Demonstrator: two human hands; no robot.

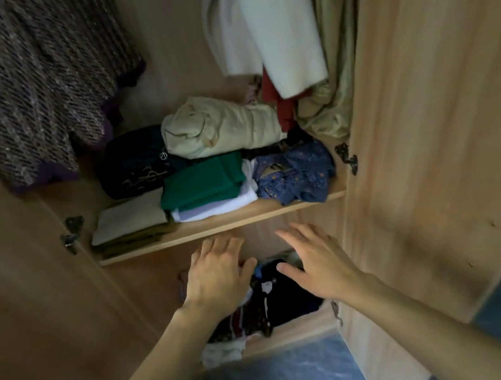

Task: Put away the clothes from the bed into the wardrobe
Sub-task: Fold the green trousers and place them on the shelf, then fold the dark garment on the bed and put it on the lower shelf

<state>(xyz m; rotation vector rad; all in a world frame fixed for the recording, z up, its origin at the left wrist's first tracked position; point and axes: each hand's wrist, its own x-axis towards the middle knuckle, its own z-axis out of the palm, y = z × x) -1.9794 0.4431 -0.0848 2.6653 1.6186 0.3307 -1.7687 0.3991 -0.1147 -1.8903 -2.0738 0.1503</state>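
My left hand (215, 274) & right hand (317, 265), both flat-fingered and holding nothing, hover over dark clothes (281, 298) on the wardrobe's (431, 124) bottom shelf at 6 o'clock; folded stacks (205, 186) fill the shelf at 12, so some looks stowed, bed not in view.

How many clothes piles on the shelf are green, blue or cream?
Folded green cloth: 1
Crumpled blue patterned cloth: 1
Rolled cream cloth bundle: 1
Total: 3
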